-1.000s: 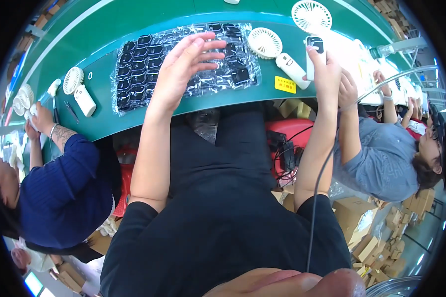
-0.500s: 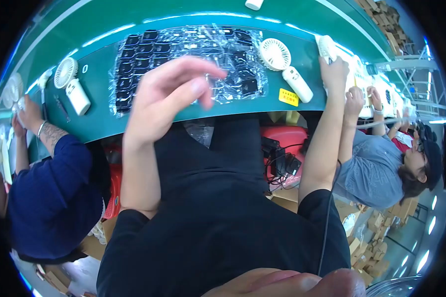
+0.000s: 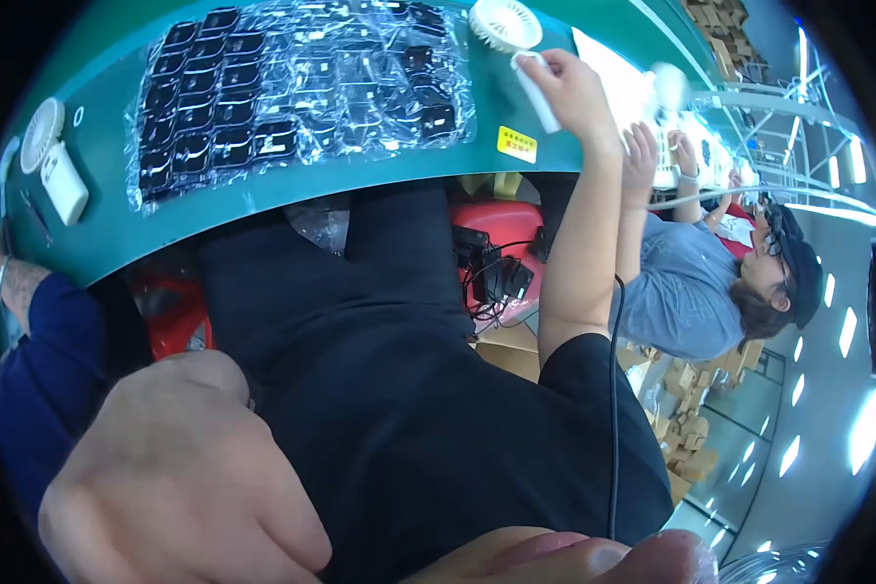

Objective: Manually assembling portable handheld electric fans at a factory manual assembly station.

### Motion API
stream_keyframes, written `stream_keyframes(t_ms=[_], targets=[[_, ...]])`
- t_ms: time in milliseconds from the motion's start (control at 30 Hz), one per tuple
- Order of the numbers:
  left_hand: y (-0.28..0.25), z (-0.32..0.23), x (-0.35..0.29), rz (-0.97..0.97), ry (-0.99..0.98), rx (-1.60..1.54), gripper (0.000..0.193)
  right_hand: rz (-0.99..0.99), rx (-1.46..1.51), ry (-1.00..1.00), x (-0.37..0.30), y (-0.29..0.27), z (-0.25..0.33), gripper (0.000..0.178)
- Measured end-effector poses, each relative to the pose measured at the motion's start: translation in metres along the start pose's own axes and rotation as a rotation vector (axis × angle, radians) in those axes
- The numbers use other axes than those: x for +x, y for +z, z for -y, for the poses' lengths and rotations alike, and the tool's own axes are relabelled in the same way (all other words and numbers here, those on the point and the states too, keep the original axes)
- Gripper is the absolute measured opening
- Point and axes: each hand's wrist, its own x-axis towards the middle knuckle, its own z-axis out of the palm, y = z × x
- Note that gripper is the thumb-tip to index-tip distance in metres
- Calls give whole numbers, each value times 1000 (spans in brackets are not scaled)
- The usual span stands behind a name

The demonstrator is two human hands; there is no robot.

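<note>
At the right end of the bench, my right hand [image 3: 579, 95] grips the white handle of a small handheld fan [image 3: 536, 92]. The round slatted fan head [image 3: 506, 25] lies beyond the fingers. My left hand [image 3: 180, 477] is large and close in the lower left, off the bench, with its back showing and the fingers curled in. Whatever it may hold is hidden. Between the two sides lie rows of black pieces in clear plastic wrap [image 3: 302, 88]. A yellow label card [image 3: 517, 144] sits just below the held fan.
Another white handheld fan [image 3: 64, 185] lies on the green bench [image 3: 107, 238] at left, beside a thin dark tool [image 3: 37, 216] and a small white ring [image 3: 78, 117]. A co-worker in navy [image 3: 54, 341] sits left, one in grey [image 3: 686, 282] right. Black cables [image 3: 496, 273] lie on a red stool.
My left hand has dropped from above the wrapped pieces toward the lower left and come nearer. My right hand has moved left from a white item onto the fan. The view has shifted.
</note>
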Motion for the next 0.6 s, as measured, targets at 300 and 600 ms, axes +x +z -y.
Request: stream_keyframes(t_ms=[300,600], targets=[[-47,-33,-24,21,-167,113,21,-261,886,-217,-49,-8,85,35],[-114,53,-29,-1299,-423,889,42,-351,1189,-344,-44,-20,121,31]])
